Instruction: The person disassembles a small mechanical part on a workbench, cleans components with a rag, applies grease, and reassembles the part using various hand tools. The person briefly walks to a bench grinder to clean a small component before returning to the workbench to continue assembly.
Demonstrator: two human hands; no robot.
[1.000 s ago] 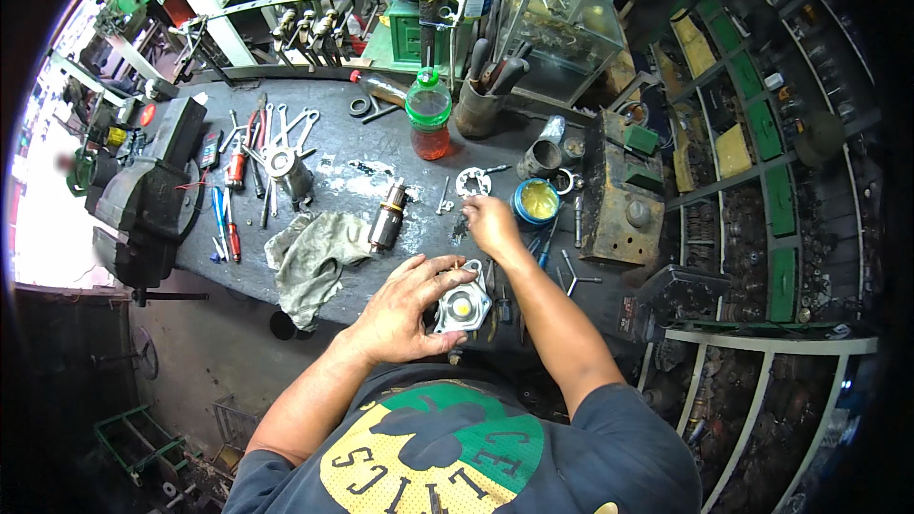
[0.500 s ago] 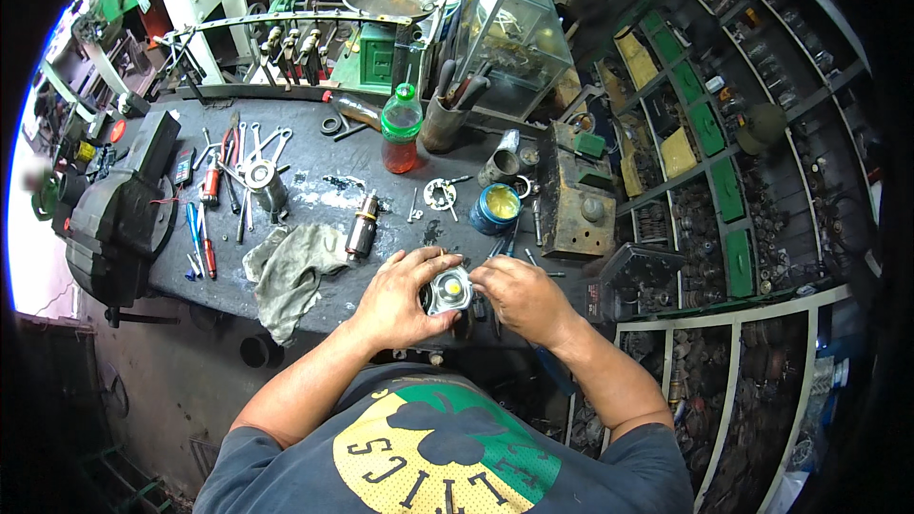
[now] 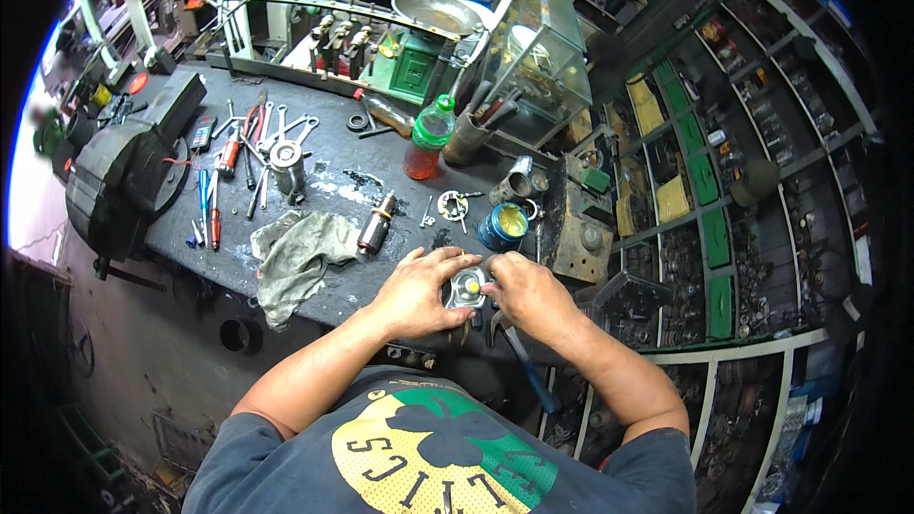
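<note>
Near the bench's front edge, my left hand (image 3: 419,290) is wrapped round a round silver metal end housing (image 3: 465,291), thumb below and fingers above. A dab of yellow grease sits in the middle of its face, which is turned up toward me. At the housing's right rim, my right hand (image 3: 530,297) is closed with its fingertips pressed together; whatever they pinch is hidden. Below that hand lies a hammer with a blue handle (image 3: 538,383). An open blue tub of yellow grease (image 3: 503,227) stands just beyond my hands.
Left of my hands lie a grey rag (image 3: 297,262) and a dark cylindrical part (image 3: 377,225). A ring-shaped part (image 3: 454,206) and a bottle of red liquid (image 3: 428,141) are farther back. Wrenches (image 3: 286,128), screwdrivers (image 3: 215,209) and a large vise (image 3: 124,157) occupy the left side.
The whole view has shifted and turned slightly. My right fingertips have come in over the housing's right rim, while my left hand keeps its hold.
</note>
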